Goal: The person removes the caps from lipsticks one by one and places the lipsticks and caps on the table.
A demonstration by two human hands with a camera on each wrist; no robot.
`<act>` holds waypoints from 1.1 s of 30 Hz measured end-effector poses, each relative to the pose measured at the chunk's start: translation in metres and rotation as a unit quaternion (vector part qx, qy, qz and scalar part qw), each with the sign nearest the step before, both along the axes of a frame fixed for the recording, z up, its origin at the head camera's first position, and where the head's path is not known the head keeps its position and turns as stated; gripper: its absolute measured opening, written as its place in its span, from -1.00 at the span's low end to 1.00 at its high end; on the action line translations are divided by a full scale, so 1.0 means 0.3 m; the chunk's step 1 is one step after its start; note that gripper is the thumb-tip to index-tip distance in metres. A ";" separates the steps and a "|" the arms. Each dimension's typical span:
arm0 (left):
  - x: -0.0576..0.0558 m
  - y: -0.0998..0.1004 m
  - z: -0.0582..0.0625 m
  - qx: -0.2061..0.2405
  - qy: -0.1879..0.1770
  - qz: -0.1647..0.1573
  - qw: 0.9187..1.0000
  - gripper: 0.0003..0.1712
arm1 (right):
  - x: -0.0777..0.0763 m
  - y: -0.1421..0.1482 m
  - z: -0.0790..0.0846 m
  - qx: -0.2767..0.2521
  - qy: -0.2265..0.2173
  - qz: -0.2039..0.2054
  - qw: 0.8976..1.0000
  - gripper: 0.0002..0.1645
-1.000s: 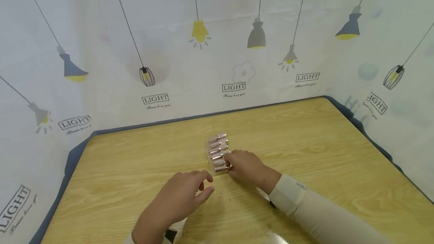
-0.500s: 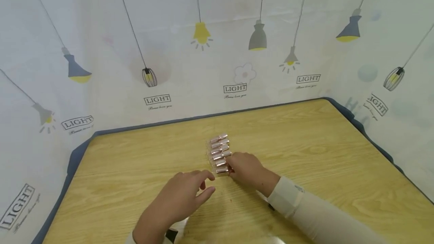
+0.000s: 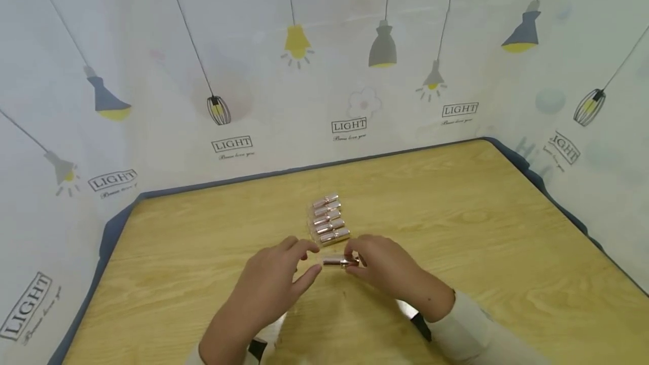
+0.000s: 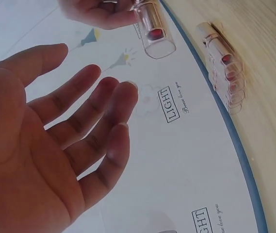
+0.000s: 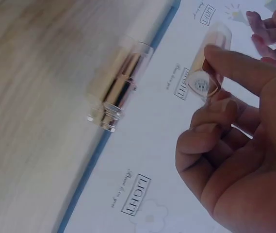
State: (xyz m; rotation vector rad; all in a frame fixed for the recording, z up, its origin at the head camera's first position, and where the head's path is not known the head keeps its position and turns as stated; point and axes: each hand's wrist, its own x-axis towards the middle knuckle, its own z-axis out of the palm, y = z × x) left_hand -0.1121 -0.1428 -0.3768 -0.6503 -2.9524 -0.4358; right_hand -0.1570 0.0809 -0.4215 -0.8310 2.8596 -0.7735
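In our right hand we pinch one lipstick near its labelled end, raised above the counter. Its long axis runs crosswise, clear cap toward our left hand, which is loosely spread, holds nothing and stays just clear of it. The body looks shiny and pinkish, the tip red.

Six cylindrical rose-gold lipsticks: five in a row, one at their six o'clock; one wood-grain table; eight printed lamps; six boxed LIGHT labels.
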 end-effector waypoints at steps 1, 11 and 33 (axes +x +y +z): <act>0.000 0.002 0.002 0.002 0.002 -0.002 1.000 -0.66 | 0.006 0.003 0.008 -0.002 0.004 0.003 1.000 -0.86; 0.002 0.027 0.005 -0.001 0.019 -0.045 0.999 -0.62 | 0.079 0.045 0.088 -0.033 0.080 0.035 0.996 -0.83; 0.014 0.032 -0.026 0.017 0.054 -0.065 0.996 -0.74 | 0.111 0.046 0.084 -0.039 0.105 0.060 0.992 -0.83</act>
